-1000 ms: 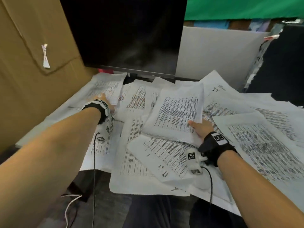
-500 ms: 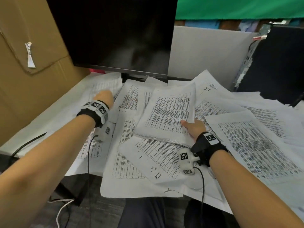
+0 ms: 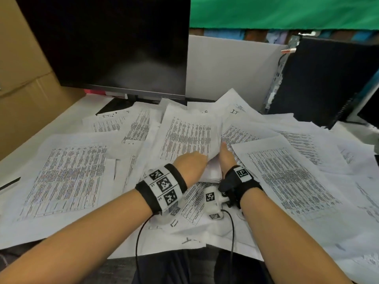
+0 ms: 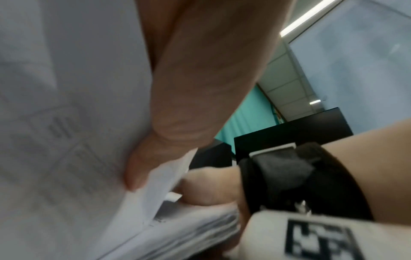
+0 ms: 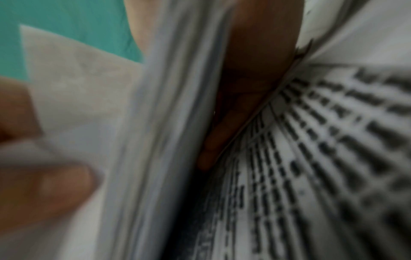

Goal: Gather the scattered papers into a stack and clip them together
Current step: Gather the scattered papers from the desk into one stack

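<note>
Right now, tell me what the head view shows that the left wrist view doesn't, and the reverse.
Head view only: the white printed sheets scattered over the desk, the black monitor behind them and the brown cardboard box at left.

Left wrist view only: the layered edges of the thick gathered paper stack from below, the left thumb on a lifted sheet, and ceiling lights.

Both: the left hand and right hand meeting at that stack's near corner, plus the green curtain.

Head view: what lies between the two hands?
The near corner of the gathered paper stack lies between the left hand and right hand; both hold it.
</note>
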Available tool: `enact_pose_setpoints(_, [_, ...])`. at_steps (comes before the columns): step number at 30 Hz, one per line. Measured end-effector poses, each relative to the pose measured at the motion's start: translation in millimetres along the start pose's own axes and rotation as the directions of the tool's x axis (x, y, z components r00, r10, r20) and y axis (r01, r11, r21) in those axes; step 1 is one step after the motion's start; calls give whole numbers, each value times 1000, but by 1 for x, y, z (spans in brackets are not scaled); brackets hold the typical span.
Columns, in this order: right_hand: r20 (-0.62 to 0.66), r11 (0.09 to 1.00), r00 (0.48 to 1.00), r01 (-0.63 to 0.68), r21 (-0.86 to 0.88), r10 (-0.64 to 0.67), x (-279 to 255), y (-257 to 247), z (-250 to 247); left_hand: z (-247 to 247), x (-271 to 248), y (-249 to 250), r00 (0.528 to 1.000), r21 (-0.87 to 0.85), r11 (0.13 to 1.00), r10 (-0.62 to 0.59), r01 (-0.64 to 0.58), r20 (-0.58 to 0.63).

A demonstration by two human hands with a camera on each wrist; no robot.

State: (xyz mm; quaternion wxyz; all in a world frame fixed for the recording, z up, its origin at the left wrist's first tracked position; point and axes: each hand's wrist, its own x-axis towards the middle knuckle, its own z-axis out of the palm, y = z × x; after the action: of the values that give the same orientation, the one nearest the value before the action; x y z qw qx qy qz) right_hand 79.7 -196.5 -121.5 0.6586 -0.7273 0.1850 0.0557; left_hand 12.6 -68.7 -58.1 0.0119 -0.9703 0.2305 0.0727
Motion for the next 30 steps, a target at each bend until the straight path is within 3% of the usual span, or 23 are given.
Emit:
enact_pose_setpoints(3, [64,988,998,-16,153,6,8,6,-3,4,0,-5,992,1,1000,24,-25,128])
enact_pose_setpoints(6, [63,1000,998,-23,12,23,3,2,-5,-8,-4,-10,960,-66,994,96,-82,261])
enact_pose_setpoints(8, [48,994,999,7,-110,-2,8,6,-6,-21,-9,-19,934,-266,962,150,-62,325])
enact_pose_setpoints(9, [46,990,999,18,-143,-11,11,7,-6,-29,-11,-29,942,-356,934,145,-30,302])
enact_pose_setpoints(11, [57,984,998,39,-174,-30,12,9,-7,-38,-10,-62,988,-498,858,-60,123,140])
enact_pose_setpoints(12, [59,980,997,52,-191,-41,13,10,-8,-39,-9,-84,972,-531,817,-226,223,60])
enact_pose_setpoints(14, [58,980,997,69,-189,-59,16,12,-7,-29,-9,-123,875,-451,774,-483,444,32])
enact_pose_setpoints(15, [62,982,996,68,-178,-58,18,13,-7,-21,-11,-137,838,-395,755,-539,524,82])
enact_pose_setpoints(17, [75,987,996,64,-146,-54,20,15,-7,-6,-15,-150,801,-369,714,-562,595,205])
enact_pose_setpoints(19, [94,991,995,58,-119,-47,22,15,-8,2,-18,-150,812,-388,715,-534,582,236])
enact_pose_setpoints(21, [120,991,992,44,-124,-29,23,16,-10,-2,-24,-145,856,-380,768,-485,515,178])
enact_pose_setpoints(23, [142,990,989,45,-137,-25,26,18,-10,-20,-31,-144,860,-388,791,-510,474,13])
enact_pose_setpoints(25, [139,989,990,40,-140,-20,28,18,-10,-49,-41,-144,795,-385,812,-551,439,-254])
enact_pose_setpoints(26, [138,990,990,37,-136,-18,29,18,-10,-66,-46,-144,731,-365,833,-545,416,-411])
enact_pose_setpoints(28, [142,990,990,43,-136,-23,31,20,-9,-99,-57,-144,555,-317,873,-481,370,-678])
enact_pose_setpoints(30, [138,988,990,55,-142,-35,32,20,-8,-125,-58,-140,396,-352,883,-456,310,-797])
